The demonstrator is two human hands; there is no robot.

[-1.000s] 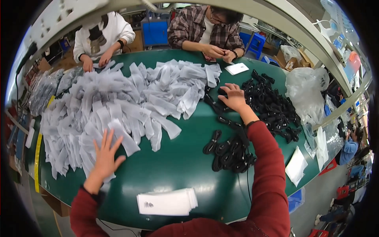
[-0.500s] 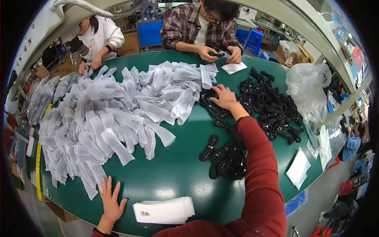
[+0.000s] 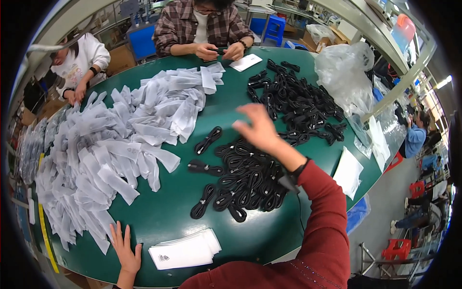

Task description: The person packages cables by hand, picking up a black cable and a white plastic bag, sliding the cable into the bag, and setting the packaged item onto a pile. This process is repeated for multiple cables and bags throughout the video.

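Now black cables lie near the unclosed right hand. White sleeves lie beside the spread left hand.

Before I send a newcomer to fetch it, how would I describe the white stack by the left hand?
Find the near edge of the large dark-green table. Right of the person's bare left hand lies a stack of flat white rectangular pieces with a dark mark. It is layered and bright white, unlike the heaped pale-grey strips.
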